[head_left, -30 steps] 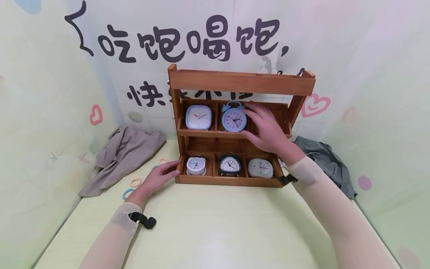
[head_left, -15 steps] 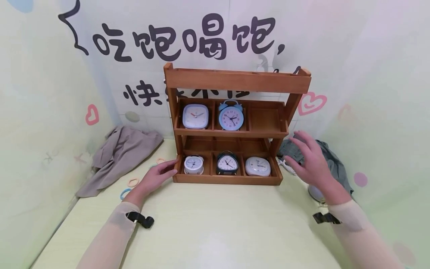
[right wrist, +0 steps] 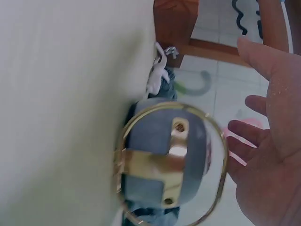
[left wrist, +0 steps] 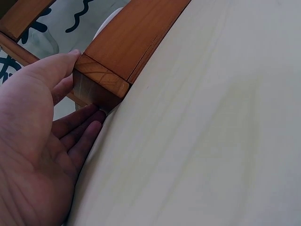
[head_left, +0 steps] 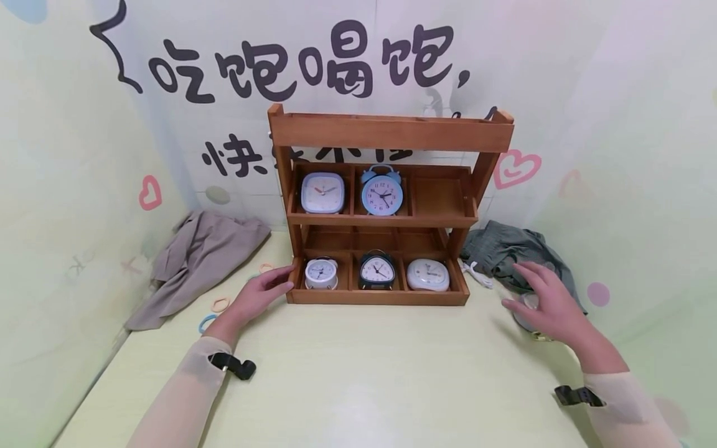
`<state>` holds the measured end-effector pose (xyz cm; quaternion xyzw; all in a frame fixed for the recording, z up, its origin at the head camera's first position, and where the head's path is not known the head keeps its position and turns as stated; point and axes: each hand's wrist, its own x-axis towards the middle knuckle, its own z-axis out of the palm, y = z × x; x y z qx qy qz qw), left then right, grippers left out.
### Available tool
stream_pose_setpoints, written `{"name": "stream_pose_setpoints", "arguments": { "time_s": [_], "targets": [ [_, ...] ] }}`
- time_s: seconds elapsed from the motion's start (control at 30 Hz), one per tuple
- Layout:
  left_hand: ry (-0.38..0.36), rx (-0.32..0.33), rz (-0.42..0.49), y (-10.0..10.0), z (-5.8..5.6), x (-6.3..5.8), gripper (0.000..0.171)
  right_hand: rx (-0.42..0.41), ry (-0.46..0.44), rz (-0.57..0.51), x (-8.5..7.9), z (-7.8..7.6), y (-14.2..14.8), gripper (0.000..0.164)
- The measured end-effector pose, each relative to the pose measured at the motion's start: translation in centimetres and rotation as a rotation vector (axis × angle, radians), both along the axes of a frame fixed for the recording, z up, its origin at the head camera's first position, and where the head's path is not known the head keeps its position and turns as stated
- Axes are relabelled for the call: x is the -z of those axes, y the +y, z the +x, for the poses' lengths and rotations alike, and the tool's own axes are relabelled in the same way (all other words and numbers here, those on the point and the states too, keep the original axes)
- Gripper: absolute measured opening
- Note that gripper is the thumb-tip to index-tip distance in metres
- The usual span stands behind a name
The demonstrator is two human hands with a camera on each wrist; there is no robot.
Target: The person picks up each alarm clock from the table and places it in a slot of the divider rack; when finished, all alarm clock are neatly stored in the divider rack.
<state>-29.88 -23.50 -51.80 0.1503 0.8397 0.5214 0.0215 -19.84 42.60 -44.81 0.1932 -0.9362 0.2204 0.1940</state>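
A brown wooden rack stands against the back wall. My left hand touches the left end of its bottom tray, thumb and fingertips at the corner. On the middle tier are a square lilac-rimmed clock and a blue twin-bell alarm clock; the right compartment is bare. The bottom tray bears a white round clock, a dark triangular-faced clock and a white oval clock. Fingers spread and holding nothing, my right hand hovers by a grey rounded object with a gold ring and bracket, partly hidden in the head view.
A mauve cloth lies at the left, with an orange band and a blue band near my left forearm. Behind my right hand is a dark grey cloth with a white cord beside it.
My right hand has let go of the blue alarm clock in the middle compartment and moved right and down to the grey object. My left hand stays at the rack's corner.
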Motion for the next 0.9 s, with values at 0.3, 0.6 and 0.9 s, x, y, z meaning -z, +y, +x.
{"name": "stream_pose_setpoints", "arguments": {
  "time_s": [0.3,0.6,0.9],
  "targets": [
    [0.008,0.004,-0.029,-0.1,-0.2,0.1,0.058,0.036,-0.151,-0.045,1.9,1.2,3.1,0.082],
    [-0.001,0.011,-0.004,-0.1,-0.1,0.1,0.056,0.045,-0.389,-0.063,1.6,2.1,4.2,0.096],
    [-0.008,0.004,-0.014,-0.1,0.0,-0.1,0.057,0.003,-0.445,-0.040,1.5,2.5,4.4,0.116]
  ]
}}
